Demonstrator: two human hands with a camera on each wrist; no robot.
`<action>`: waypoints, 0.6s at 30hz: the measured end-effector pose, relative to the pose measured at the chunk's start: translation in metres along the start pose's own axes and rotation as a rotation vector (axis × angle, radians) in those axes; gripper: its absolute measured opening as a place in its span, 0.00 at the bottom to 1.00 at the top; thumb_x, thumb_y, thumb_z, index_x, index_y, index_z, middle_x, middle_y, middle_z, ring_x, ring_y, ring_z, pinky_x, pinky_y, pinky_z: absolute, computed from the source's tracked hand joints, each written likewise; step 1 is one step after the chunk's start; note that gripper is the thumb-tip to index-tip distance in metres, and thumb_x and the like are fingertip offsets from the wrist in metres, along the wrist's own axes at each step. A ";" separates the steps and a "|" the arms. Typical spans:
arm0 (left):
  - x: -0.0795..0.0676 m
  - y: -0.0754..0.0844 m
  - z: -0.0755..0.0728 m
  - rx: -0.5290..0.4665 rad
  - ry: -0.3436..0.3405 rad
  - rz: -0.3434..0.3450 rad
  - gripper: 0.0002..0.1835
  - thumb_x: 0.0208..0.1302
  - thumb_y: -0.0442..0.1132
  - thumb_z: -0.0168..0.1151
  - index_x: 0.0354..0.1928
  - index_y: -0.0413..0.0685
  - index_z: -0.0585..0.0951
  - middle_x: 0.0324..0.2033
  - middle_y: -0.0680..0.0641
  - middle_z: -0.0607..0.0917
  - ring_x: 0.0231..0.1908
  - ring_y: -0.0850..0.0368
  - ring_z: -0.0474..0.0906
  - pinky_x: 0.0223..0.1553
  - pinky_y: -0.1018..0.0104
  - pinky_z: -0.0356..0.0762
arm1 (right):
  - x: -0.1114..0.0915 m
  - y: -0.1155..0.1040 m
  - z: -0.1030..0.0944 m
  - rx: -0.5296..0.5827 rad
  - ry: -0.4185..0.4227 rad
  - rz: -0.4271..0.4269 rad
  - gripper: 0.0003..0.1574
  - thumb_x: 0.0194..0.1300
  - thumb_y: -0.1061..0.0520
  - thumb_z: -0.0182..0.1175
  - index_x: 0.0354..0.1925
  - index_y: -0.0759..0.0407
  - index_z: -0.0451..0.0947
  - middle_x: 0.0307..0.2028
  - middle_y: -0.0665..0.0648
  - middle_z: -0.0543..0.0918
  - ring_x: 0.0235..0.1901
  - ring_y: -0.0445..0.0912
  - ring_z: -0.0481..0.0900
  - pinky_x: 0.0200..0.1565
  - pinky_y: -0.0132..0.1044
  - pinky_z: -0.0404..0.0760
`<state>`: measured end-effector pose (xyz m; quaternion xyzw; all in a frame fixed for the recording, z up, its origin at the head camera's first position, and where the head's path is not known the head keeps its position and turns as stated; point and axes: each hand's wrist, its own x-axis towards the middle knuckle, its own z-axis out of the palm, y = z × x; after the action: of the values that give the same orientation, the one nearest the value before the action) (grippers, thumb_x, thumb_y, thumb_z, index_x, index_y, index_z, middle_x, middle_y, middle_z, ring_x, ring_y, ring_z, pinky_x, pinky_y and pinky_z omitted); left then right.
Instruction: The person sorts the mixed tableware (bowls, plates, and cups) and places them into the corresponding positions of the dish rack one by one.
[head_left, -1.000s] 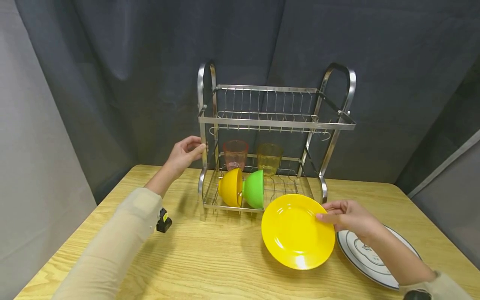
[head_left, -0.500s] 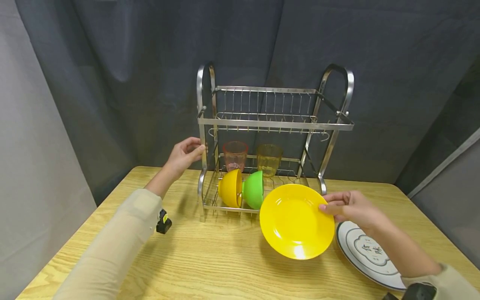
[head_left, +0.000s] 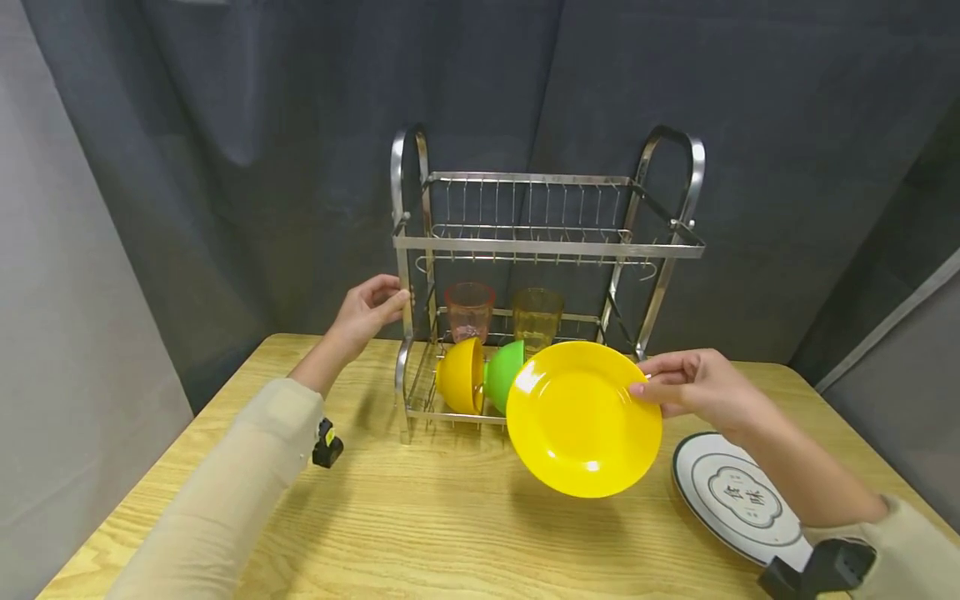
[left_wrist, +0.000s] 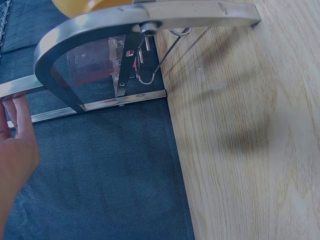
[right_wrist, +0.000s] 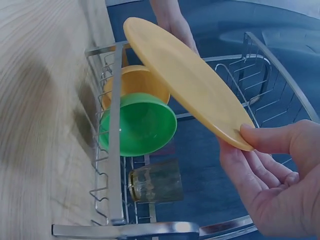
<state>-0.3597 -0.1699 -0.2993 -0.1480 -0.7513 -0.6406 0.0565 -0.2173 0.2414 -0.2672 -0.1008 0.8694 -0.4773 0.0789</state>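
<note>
My right hand (head_left: pixel 693 387) pinches the right rim of a yellow plate (head_left: pixel 585 421), thumb on the face and fingers behind. The plate is raised in front of the two-tier metal dish rack (head_left: pixel 547 248), its face towards me, overlapping the lower tier's right part in the head view. With thumb and fingers my left hand (head_left: pixel 369 312) grips the rack's left front post. On the lower tier an orange-yellow bowl (head_left: pixel 459 377) and a green bowl (right_wrist: pixel 138 125) stand on their sides. Behind them are a pink clear cup (head_left: pixel 470 310) and an amber clear cup (head_left: pixel 537 318).
A white plate (head_left: pixel 701 475) with a dark rim and printed characters lies on the wooden table (head_left: pixel 405 517) at the right, partly under my right forearm. Dark curtain (head_left: pixel 300 167) hangs close behind the rack. The rack's upper tier has upright wire dividers.
My right hand has raised the yellow plate and brought it slightly left, so it now covers part of the green bowl in the head view. The left hand stays on the post.
</note>
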 end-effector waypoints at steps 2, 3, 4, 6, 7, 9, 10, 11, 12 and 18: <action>0.000 -0.001 0.000 -0.003 0.001 -0.001 0.17 0.69 0.37 0.56 0.54 0.34 0.71 0.32 0.62 0.78 0.36 0.69 0.76 0.46 0.76 0.82 | 0.000 -0.003 0.000 -0.004 -0.001 0.001 0.33 0.62 0.54 0.65 0.57 0.76 0.71 0.33 0.44 0.89 0.33 0.37 0.87 0.42 0.39 0.88; 0.000 -0.001 0.000 -0.004 0.000 -0.002 0.16 0.69 0.37 0.56 0.54 0.35 0.72 0.32 0.62 0.78 0.36 0.69 0.76 0.45 0.77 0.82 | 0.000 -0.005 0.000 -0.008 0.000 0.001 0.33 0.62 0.54 0.65 0.57 0.76 0.71 0.33 0.44 0.89 0.33 0.37 0.86 0.42 0.39 0.87; 0.000 -0.001 0.000 -0.004 0.001 0.000 0.16 0.69 0.37 0.57 0.53 0.36 0.72 0.32 0.62 0.78 0.36 0.69 0.75 0.44 0.78 0.81 | 0.000 -0.007 -0.001 -0.014 0.001 -0.001 0.33 0.62 0.54 0.65 0.57 0.76 0.71 0.33 0.44 0.89 0.33 0.37 0.86 0.42 0.39 0.87; 0.001 0.000 0.001 -0.010 0.002 -0.001 0.14 0.68 0.37 0.57 0.51 0.38 0.73 0.32 0.62 0.78 0.36 0.69 0.75 0.43 0.79 0.81 | 0.000 -0.011 -0.002 -0.028 0.009 -0.001 0.33 0.62 0.53 0.66 0.57 0.75 0.72 0.33 0.44 0.89 0.34 0.37 0.86 0.43 0.39 0.87; 0.001 0.000 0.000 -0.009 0.003 0.000 0.13 0.68 0.37 0.57 0.51 0.39 0.73 0.32 0.62 0.78 0.36 0.69 0.75 0.43 0.78 0.81 | 0.000 -0.013 -0.003 -0.034 0.012 -0.003 0.33 0.62 0.53 0.66 0.57 0.75 0.72 0.32 0.44 0.89 0.34 0.37 0.86 0.43 0.39 0.87; 0.001 0.000 0.000 -0.004 0.002 0.003 0.13 0.68 0.37 0.57 0.51 0.39 0.73 0.32 0.62 0.78 0.36 0.69 0.75 0.44 0.77 0.82 | -0.001 -0.017 -0.004 -0.041 0.021 -0.007 0.33 0.61 0.52 0.66 0.56 0.74 0.73 0.32 0.44 0.89 0.34 0.38 0.87 0.43 0.39 0.87; 0.000 0.000 0.000 -0.001 0.002 0.003 0.14 0.68 0.38 0.57 0.52 0.39 0.73 0.32 0.62 0.78 0.36 0.69 0.75 0.45 0.76 0.82 | -0.001 -0.018 -0.005 -0.046 0.025 -0.011 0.33 0.61 0.52 0.66 0.56 0.74 0.73 0.32 0.43 0.89 0.34 0.38 0.87 0.43 0.39 0.87; 0.000 0.000 0.000 0.001 0.004 0.002 0.14 0.68 0.38 0.57 0.52 0.39 0.73 0.32 0.62 0.78 0.36 0.69 0.75 0.46 0.75 0.82 | -0.002 -0.020 -0.005 -0.049 0.032 -0.011 0.33 0.61 0.52 0.66 0.56 0.73 0.73 0.32 0.43 0.89 0.34 0.38 0.87 0.43 0.39 0.87; 0.000 0.000 0.000 0.005 0.003 0.004 0.14 0.68 0.38 0.57 0.52 0.39 0.73 0.32 0.62 0.78 0.36 0.69 0.75 0.47 0.74 0.82 | -0.002 -0.021 -0.006 -0.052 0.038 -0.016 0.34 0.61 0.52 0.66 0.57 0.73 0.73 0.32 0.43 0.89 0.34 0.37 0.87 0.43 0.39 0.87; -0.001 0.000 0.001 0.014 0.006 0.005 0.14 0.68 0.38 0.57 0.52 0.39 0.73 0.32 0.62 0.78 0.36 0.69 0.75 0.48 0.72 0.82 | -0.006 -0.027 -0.009 -0.060 0.073 -0.048 0.33 0.61 0.53 0.66 0.57 0.74 0.73 0.32 0.42 0.89 0.34 0.37 0.87 0.41 0.36 0.87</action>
<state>-0.3584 -0.1695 -0.2996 -0.1477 -0.7552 -0.6356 0.0614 -0.2108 0.2357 -0.2396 -0.1062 0.8830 -0.4561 0.0324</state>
